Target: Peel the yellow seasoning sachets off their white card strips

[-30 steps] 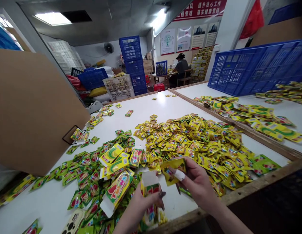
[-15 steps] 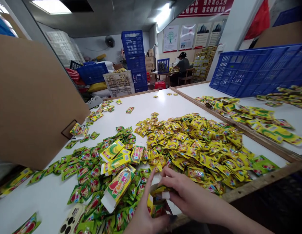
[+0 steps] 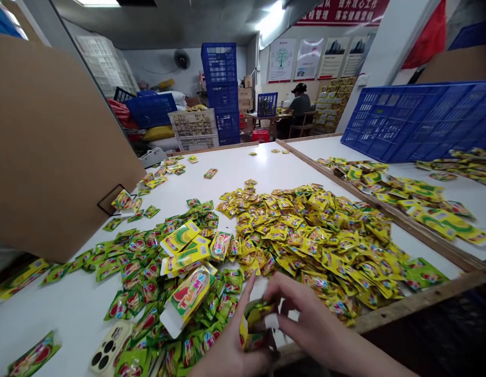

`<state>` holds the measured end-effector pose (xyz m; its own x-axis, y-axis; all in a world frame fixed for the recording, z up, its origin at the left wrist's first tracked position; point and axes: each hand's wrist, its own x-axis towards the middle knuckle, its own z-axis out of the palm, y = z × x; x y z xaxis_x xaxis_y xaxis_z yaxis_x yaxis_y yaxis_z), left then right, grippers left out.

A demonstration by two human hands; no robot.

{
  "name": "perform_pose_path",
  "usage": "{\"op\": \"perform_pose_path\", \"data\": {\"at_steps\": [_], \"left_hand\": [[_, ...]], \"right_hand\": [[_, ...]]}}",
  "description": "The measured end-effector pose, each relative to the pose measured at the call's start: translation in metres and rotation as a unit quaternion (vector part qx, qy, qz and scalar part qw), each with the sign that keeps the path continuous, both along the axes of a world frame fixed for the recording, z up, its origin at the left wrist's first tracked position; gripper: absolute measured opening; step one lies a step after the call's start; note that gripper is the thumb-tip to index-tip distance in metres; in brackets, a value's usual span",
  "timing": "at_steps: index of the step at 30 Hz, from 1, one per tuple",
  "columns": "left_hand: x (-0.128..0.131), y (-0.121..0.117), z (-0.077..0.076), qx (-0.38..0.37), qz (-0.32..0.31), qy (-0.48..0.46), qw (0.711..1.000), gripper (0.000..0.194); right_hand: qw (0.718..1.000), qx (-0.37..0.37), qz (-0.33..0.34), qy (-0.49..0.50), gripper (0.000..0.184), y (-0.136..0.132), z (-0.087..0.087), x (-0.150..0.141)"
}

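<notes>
At bench (image 3: pixel 243 173) front edge, both hands work one small carton (image 3: pixel 255 323): left hand (image 3: pixel 230 348) cups it from below, fingers closed round it; right hand (image 3: pixel 305 319) fingers pinch its top flap. Yellow sachets (image 3: pixel 313 230) piled just behind, green sachets (image 3: pixel 140 272) to the left w/ a phone (image 3: pixel 105 352).

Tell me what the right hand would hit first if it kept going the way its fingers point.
Probably the small yellow-green carton that the left hand holds; the right hand points left at it, fingertips apparently touching already.
</notes>
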<state>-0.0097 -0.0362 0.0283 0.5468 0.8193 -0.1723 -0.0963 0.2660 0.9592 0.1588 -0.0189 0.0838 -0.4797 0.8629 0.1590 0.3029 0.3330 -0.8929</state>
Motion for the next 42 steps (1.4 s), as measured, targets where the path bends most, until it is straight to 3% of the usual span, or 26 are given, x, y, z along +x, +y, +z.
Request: {"op": "perform_pose_path", "data": {"at_steps": [4,7,10,15,18,23,25,28,30,31,33,34,35,36,38,40,42], "left_hand": [[-0.001,-0.002,-0.008,-0.025,-0.071,-0.048,0.996,0.112],[0.001,-0.005,-0.018,-0.028,-0.084,-0.061,0.994,0.114],[0.005,-0.010,-0.022,-0.007,-0.072,-0.042,0.996,0.110],[0.010,-0.014,-0.014,-0.088,-0.078,-0.074,0.990,0.114],[0.008,-0.013,-0.009,-0.100,-0.067,-0.082,0.989,0.117],[0.008,-0.013,-0.009,-0.073,-0.059,-0.066,0.993,0.116],[0.012,-0.013,-0.008,-0.046,-0.072,-0.053,0.995,0.115],[0.015,-0.006,0.001,0.006,-0.092,-0.033,0.995,0.117],[0.011,0.006,0.007,0.113,-0.033,0.066,0.991,0.105],[0.007,0.014,0.008,0.182,0.016,0.147,0.972,0.092],[-0.003,0.033,0.006,0.294,0.104,0.334,0.890,0.061],[-0.007,0.043,0.002,0.324,0.123,0.419,0.839,0.053],[-0.010,0.051,-0.002,0.339,0.125,0.493,0.791,0.050],[-0.012,0.058,-0.007,0.345,0.116,0.552,0.750,0.050],[-0.014,0.067,-0.013,0.356,0.094,0.624,0.689,0.053],[-0.013,0.069,-0.013,0.373,0.080,0.644,0.663,0.052],[-0.014,0.067,-0.007,0.387,0.073,0.640,0.659,0.042]], "right_hand": [[0.997,0.075,0.015,0.016,0.021,-0.006,-0.013,0.006],[0.997,0.051,0.059,-0.017,0.026,-0.011,-0.006,0.015],[0.997,0.029,0.062,-0.047,0.028,-0.017,-0.001,0.021],[0.999,0.033,0.006,-0.014,0.024,-0.021,-0.017,0.016],[1.000,0.025,0.006,-0.012,0.019,-0.020,-0.020,0.015],[0.987,-0.102,0.112,-0.044,0.019,-0.023,-0.005,0.013],[0.983,-0.103,0.143,-0.049,0.021,-0.025,0.000,0.013],[0.996,-0.027,0.062,-0.057,0.023,-0.020,0.006,0.037],[0.989,0.065,-0.101,-0.080,0.021,-0.004,0.014,0.076],[0.964,0.118,-0.214,-0.108,0.020,0.006,0.021,0.098],[0.842,0.221,-0.441,-0.218,0.024,0.028,0.032,0.134],[0.782,0.268,-0.494,-0.268,0.030,0.038,0.035,0.142],[0.753,0.310,-0.498,-0.300,0.035,0.046,0.035,0.142],[0.761,0.345,-0.450,-0.316,0.038,0.052,0.030,0.132],[0.831,0.386,-0.248,-0.315,0.040,0.060,0.007,0.092],[0.862,0.364,-0.040,-0.351,0.051,0.066,-0.026,0.041],[0.871,0.341,0.035,-0.351,0.050,0.074,-0.055,0.003]]}}
